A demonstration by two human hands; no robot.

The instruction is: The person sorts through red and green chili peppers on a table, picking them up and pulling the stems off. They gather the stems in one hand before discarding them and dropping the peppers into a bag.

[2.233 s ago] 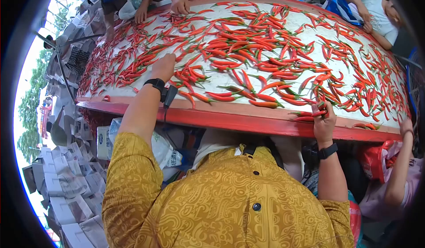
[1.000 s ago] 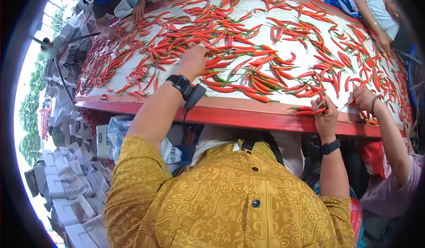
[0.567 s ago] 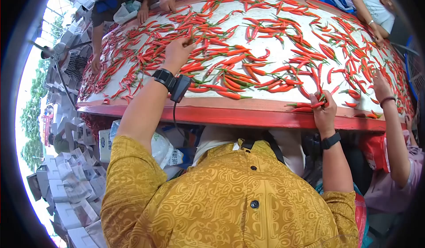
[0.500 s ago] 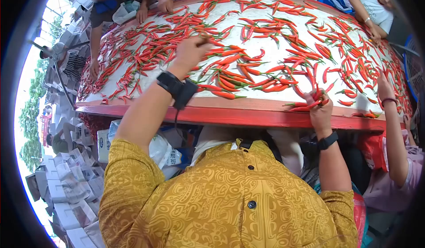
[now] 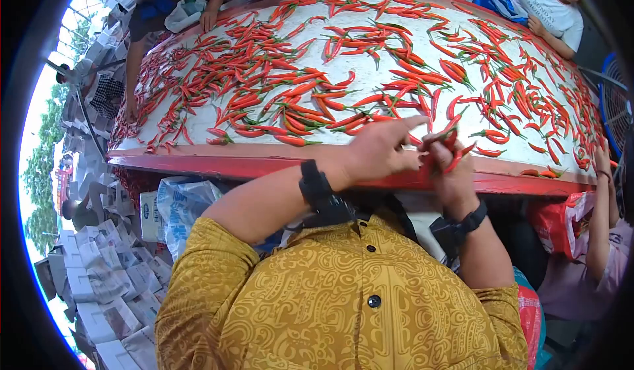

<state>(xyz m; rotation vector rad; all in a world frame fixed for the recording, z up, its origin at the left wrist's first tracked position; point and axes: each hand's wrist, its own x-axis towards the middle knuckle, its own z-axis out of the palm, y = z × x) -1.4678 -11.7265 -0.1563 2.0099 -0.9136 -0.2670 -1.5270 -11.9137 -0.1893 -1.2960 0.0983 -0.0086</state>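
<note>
Toward one o'clock, the right hand [image 5: 450, 184] grips a few glossy red, green-stemmed chillies [image 5: 457, 161], bunched apparently so the blurred left hand [image 5: 378, 151], just beside it, can work separately; its grasp I cannot tell. Beyond, slender red loose chillies [image 5: 297, 141] cover the white, red-edged surface [image 5: 198, 164] from ten to two o'clock, perhaps spread for easy picking.

A wide bench [image 5: 231, 163] with a curved far edge, a white top and a red front side fills the middle of the space. Bright daylight comes in at the left, where green trees [image 5: 49, 129] show beyond thin dark poles [image 5: 91, 122]. Pale boxes or papers [image 5: 99, 274] crowd that side, and a blue-rimmed fan [image 5: 615, 102] stands at the far right
</note>
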